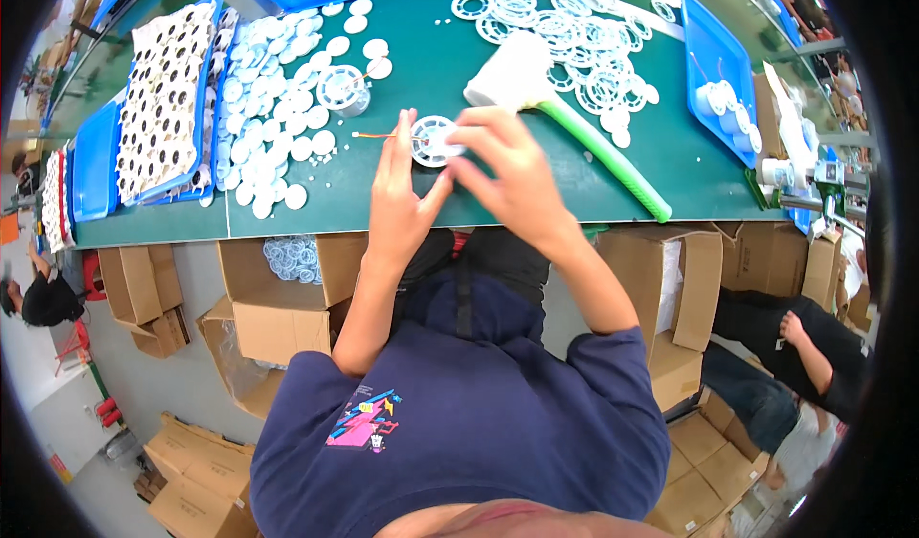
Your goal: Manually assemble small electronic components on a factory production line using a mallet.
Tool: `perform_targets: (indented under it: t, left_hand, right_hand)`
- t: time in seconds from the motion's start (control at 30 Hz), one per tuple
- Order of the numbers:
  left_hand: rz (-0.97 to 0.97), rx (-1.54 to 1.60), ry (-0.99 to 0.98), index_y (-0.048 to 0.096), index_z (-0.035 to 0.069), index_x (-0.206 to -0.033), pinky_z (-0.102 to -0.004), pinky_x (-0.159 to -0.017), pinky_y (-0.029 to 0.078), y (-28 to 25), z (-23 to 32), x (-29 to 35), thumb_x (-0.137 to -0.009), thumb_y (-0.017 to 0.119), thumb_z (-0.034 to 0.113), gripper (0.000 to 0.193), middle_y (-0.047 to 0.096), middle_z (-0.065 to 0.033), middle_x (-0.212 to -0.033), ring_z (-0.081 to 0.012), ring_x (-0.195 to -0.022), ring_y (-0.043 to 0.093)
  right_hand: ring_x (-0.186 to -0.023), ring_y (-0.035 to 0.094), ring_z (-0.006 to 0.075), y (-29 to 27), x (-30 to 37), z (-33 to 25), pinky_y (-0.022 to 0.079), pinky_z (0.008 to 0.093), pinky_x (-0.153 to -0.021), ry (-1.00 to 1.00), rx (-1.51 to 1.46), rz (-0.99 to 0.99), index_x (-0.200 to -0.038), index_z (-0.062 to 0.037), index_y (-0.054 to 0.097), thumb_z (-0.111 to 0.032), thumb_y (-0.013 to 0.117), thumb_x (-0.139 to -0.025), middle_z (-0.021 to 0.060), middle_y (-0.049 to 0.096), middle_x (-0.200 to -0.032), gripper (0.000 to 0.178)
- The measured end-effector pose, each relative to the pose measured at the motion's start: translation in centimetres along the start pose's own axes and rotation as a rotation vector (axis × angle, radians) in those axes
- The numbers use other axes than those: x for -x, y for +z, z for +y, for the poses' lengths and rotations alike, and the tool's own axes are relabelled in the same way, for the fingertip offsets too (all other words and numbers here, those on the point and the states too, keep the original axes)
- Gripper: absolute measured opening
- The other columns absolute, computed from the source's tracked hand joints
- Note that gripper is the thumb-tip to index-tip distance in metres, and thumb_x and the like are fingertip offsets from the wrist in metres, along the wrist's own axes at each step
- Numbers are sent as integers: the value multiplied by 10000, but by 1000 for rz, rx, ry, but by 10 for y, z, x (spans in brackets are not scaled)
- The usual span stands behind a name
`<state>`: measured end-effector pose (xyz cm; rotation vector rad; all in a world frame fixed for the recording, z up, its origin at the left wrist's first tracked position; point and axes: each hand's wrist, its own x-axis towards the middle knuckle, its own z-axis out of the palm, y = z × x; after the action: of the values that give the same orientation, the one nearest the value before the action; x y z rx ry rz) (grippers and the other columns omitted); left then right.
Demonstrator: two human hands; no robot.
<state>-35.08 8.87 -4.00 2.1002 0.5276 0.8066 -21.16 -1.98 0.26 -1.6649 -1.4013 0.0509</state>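
Close to the table's near edge, I hold a round white part with a spoked ring face (436,142) between both hands. A thin orange-red wire lead (373,136) runs out of it to the left, ending in a small pale plug. My left hand (397,203) has its fingers upright along the part's left side and its thumb below. From the right, the bent fingers of my right hand (512,169) grip its edge, covering that side. Just behind stands a similar white cylinder (350,103) with a ring top and wire. A white-headed mallet (512,67) with a green handle lies beyond my right hand.
Many white discs (278,107) are scattered at left, beside a blue tray holding a pale sheet with dark holes (168,98). Spoked rings (598,50) pile up at far right. A blue tray (718,50) there holds several white cylinders. Cardboard boxes (278,327) stand below the table.
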Motion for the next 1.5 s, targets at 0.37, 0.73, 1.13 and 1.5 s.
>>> perform_targets:
  t: [0.37, 0.73, 1.13, 1.5]
  left_hand:
    - [83, 9, -88, 500, -20, -1452, -447, -970, 502, 4, 2, -1, -828, 858, 162, 742, 630, -208, -1233, -357, -1132, 629]
    - [75, 7, -97, 520, 15, -1453, -422, -988, 497, 3, -4, 5, -829, 849, 144, 718, 628, -182, -1251, -328, -1148, 637]
    - [52, -91, -42, 513, 1, -1401, -448, -981, 460, 0, 0, 1, -799, 852, 181, 714, 643, -185, -1256, -369, -1161, 612]
    - [29, -22, -29, 511, 6, -1434, -461, -989, 471, 0, -10, 6, -740, 834, 86, 770, 657, -194, -1235, -378, -1130, 624]
  right_hand:
    - [-1095, 640, 351, -101, -40, 123, 535, 442, -931, 176, 577, 86, -1148, -114, 744, -237, 763, -897, 125, 667, -1221, 280]
    - [-1140, 613, 351, -85, -74, 165, 514, 466, -968, 33, 707, 38, -1002, -89, 748, -298, 802, -854, 148, 706, -1176, 261]
    - [-1121, 622, 385, -32, 17, 3, 519, 457, -972, 66, 212, 128, -1288, 12, 622, -112, 855, -752, 192, 625, -1242, 597]
    - [-1087, 620, 343, 25, 16, 1, 535, 431, -899, 31, 60, 60, -1281, 9, 651, -135, 849, -732, 154, 611, -1222, 601]
